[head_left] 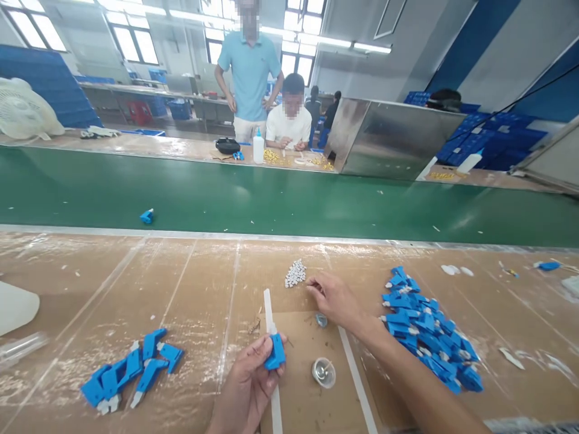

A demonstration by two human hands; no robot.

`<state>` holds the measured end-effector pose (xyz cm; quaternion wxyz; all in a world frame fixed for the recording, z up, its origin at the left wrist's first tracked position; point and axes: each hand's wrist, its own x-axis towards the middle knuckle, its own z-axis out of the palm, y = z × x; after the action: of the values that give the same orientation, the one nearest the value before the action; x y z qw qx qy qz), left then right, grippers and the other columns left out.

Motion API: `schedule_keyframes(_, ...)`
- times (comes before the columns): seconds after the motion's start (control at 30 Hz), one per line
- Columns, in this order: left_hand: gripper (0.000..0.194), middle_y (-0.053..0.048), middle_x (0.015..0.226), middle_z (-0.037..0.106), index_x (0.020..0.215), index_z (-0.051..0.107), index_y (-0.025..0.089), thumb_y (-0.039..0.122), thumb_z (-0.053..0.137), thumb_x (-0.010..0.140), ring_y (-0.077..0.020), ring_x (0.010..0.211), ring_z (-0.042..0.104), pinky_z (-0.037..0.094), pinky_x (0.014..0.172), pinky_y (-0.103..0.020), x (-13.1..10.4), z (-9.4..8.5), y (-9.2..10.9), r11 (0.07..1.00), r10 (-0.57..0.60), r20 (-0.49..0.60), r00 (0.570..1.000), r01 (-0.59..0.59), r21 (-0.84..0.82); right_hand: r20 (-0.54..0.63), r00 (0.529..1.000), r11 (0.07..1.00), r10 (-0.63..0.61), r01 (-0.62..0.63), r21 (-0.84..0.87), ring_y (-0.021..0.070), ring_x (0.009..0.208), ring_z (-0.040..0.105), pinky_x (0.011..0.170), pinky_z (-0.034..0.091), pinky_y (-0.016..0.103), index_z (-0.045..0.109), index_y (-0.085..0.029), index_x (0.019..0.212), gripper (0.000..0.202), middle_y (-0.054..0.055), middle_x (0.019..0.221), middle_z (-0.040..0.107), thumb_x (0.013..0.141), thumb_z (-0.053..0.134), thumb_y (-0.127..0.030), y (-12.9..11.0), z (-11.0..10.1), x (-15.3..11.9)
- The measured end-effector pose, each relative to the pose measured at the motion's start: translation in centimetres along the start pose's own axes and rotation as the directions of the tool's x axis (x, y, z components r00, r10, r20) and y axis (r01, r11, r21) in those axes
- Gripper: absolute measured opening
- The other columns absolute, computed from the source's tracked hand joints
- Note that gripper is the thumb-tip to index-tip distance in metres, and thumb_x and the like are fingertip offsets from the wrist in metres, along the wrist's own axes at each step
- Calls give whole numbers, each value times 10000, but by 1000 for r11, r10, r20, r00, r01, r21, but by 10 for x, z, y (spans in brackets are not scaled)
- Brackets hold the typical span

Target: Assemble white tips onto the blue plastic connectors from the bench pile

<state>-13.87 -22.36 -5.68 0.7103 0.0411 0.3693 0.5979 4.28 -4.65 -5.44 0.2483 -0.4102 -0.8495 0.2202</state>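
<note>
My left hand is closed around a small blue plastic part with a white tip, held upright between thumb and fingers. Beside a little heap of small whitish-grey pieces, my right hand has its fingertips pinched together; whatever they grip is too small or hidden to make out. Under that hand lies a small clear lid-like piece. A little round cup with a thin stick in it stands on the cardboard sheet between my arms.
Many blue parts form a big pile at right; a smaller group lies left. Past the table runs a green conveyor belt carrying one blue part. Across it, one person sits and another stands near a white bottle.
</note>
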Motion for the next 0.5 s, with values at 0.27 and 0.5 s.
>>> schedule_keyframes(0.27,218,-76,823,686,942,746,71,208,791,779,-86,587,593,451,444,-144,2,-3,-2,996,13,-57,998,-18,-83,95,982,980,-163,172,-102,204,816,582,734,441,319,640,-203,887,215,47,864,627,940,473,-78,6,21,15)
schedule_keyframes(0.5,231,-77,792,702,900,744,69,182,829,717,-78,517,574,418,391,-142,8,-7,-4,993,-18,-105,994,5,-117,158,962,947,-223,252,-199,185,757,572,669,414,292,677,-216,897,238,45,860,611,960,471,-114,5,21,23)
